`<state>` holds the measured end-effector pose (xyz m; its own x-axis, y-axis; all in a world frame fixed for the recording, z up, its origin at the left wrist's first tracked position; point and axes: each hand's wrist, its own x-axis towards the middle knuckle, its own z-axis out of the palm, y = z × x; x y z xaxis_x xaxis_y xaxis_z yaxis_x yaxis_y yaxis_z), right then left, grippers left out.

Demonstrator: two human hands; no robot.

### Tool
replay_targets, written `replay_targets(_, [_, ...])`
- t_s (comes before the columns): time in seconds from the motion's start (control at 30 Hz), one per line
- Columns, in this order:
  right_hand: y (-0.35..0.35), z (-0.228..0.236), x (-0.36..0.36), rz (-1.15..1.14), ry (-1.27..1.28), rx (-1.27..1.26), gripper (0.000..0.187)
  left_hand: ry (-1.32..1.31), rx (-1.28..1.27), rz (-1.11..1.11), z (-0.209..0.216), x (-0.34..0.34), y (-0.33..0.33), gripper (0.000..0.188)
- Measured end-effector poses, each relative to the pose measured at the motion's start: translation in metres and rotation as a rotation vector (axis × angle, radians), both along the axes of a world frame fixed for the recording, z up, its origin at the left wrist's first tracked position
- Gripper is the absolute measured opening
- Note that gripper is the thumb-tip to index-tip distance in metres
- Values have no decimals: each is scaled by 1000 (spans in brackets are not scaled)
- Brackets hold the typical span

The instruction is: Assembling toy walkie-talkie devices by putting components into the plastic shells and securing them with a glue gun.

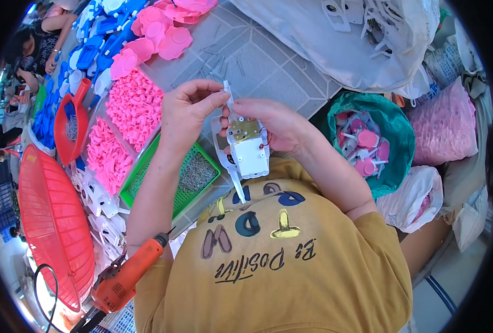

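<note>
My right hand point(279, 123) grips a white plastic housing point(250, 157), its inside facing up. Set in it is a yellowish circuit board point(243, 131) with thin red wires at its right side. At the housing's upper end, my left hand point(193, 106) pinches a slim white plastic piece point(227, 89) between thumb and forefinger. Whether that piece is joined to the housing, I cannot tell. A curved white part point(235, 180) hangs along the housing's left side. Past my hands, several thin clear or metallic pins point(220, 64) lie on the grey table point(279, 53).
Left are pink small parts point(136, 105), a green tray point(190, 208) of screws, a red scoop point(71, 119), a red basket point(52, 222) and an orange electric screwdriver point(130, 275). Pink discs point(157, 33) and blue parts point(94, 50) lie beyond. A green bag point(399, 130) stands right.
</note>
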<state>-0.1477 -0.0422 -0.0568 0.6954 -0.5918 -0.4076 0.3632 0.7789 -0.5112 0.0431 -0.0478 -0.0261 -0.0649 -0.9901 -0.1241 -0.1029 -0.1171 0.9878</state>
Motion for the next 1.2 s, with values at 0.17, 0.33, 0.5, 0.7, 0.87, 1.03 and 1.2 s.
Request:
replay_targets(0.17, [-1,-6,0,28,-51,-17,29,7,-4,19,-4,0,0,19])
replay_targets(0.33, [-1,-10,1,40,-51,-43,30,23,20,28,-5,0,0,20])
replay_targets(0.5, [-1,-11,2,28,-39,-39,30,30,7,27,-10,1,0,20])
replay_targets(0.7, [-1,-9,2,32,-36,-34,30,46,9,60,-11,-1,1,21])
replay_targets(0.87, [-1,-8,2,23,-30,-20,29,43,7,57,-12,-2,1,21])
replay_targets(1.03, [-1,-8,3,19,-33,-20,27,75,16,43,-11,-3,2,19])
replay_targets(1.2, [-2,-7,5,17,-64,-15,24,91,25,49,-10,-4,2,19])
